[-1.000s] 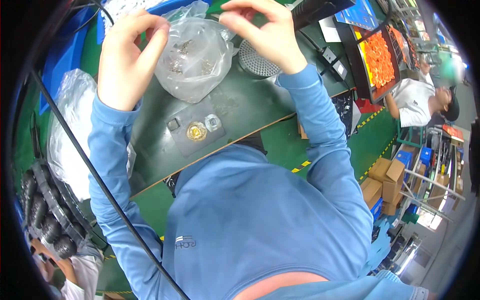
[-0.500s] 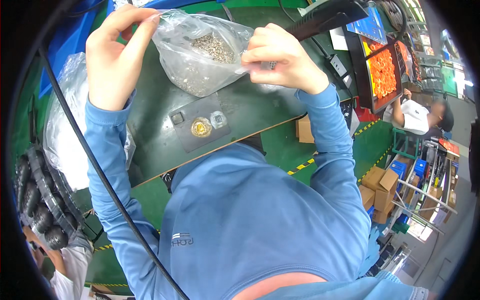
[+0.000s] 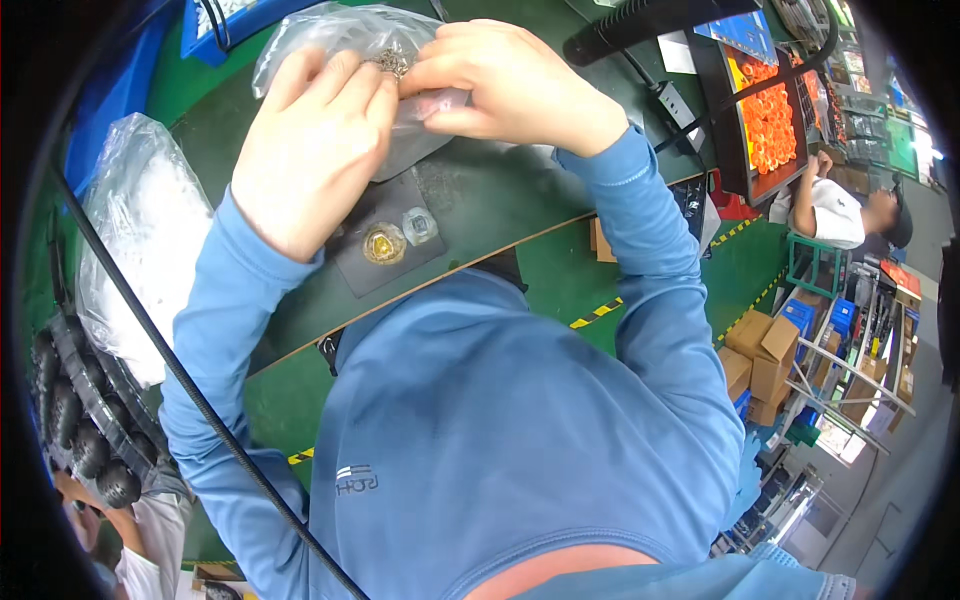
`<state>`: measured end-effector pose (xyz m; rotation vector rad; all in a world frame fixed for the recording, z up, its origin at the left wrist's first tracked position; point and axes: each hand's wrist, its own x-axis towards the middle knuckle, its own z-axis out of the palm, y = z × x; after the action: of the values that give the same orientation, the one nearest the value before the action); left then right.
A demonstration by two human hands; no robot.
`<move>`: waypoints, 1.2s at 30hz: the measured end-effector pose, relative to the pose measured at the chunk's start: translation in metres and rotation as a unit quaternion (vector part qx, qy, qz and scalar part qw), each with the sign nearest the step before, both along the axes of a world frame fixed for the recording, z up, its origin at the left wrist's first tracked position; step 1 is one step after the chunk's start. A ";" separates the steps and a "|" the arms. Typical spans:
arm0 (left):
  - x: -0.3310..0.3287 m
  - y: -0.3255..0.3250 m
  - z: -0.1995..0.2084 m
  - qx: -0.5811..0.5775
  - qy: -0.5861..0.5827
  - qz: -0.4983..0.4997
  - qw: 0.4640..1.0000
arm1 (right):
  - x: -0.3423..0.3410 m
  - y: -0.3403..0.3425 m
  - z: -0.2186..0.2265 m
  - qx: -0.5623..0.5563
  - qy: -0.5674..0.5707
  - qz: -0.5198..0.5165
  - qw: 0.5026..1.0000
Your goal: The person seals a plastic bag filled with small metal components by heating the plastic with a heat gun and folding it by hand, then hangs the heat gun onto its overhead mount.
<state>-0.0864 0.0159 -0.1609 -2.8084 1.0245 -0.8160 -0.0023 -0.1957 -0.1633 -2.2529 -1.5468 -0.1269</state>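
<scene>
A clear plastic bag [image 3: 300,38] lies at the far side of the dark green table, with small metal parts [image 3: 397,60] showing inside it. My left hand [image 3: 322,150] has its fingers bent over the near left of the bag and closed on the plastic. Close beside it, my right hand [image 3: 510,85] pinches the bag's right part. The hands hide much of the bag's middle. Just nearer lies a dark flat plate [image 3: 357,283], partly covered by my left hand and forearm. It bears a round clear dish with something yellow [image 3: 384,243] and a small clear piece [image 3: 420,225].
Left of my arm stands a large clear bag of white material [image 3: 150,250]. A blue tray [image 3: 207,45] is at the far left. To the right are a power strip [image 3: 678,118] and a tray of orange parts [image 3: 768,135]. A black cable [image 3: 205,405] crosses my left arm.
Both hands have come closer together over the bag; the left moved right and nearer, the right moved left. The bag, stretched between them before, is now bunched and farther left.
</scene>
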 end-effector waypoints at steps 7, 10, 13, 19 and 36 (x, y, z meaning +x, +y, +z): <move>-0.011 0.021 0.010 0.025 0.121 -0.015 0.992 | -0.010 -0.004 0.009 -0.163 0.078 -0.062 0.982; -0.014 0.027 0.007 0.035 0.114 -0.014 0.993 | -0.014 0.000 0.010 -0.072 0.033 -0.059 0.995; -0.015 0.030 0.009 -0.005 0.081 -0.038 0.996 | -0.014 0.006 0.017 -0.199 0.118 -0.134 0.964; -0.029 0.048 -0.011 -0.358 -0.097 0.012 0.929 | -0.014 -0.001 0.003 0.081 -0.065 -0.123 0.987; -0.034 0.026 -0.014 -0.594 0.246 0.126 0.755 | -0.008 0.028 0.018 -0.007 -0.089 0.055 0.995</move>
<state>-0.1204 0.0417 -0.1747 -4.2609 -0.0824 -0.8967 -0.0107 -0.1672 -0.1456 -2.2130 -1.7634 -0.2920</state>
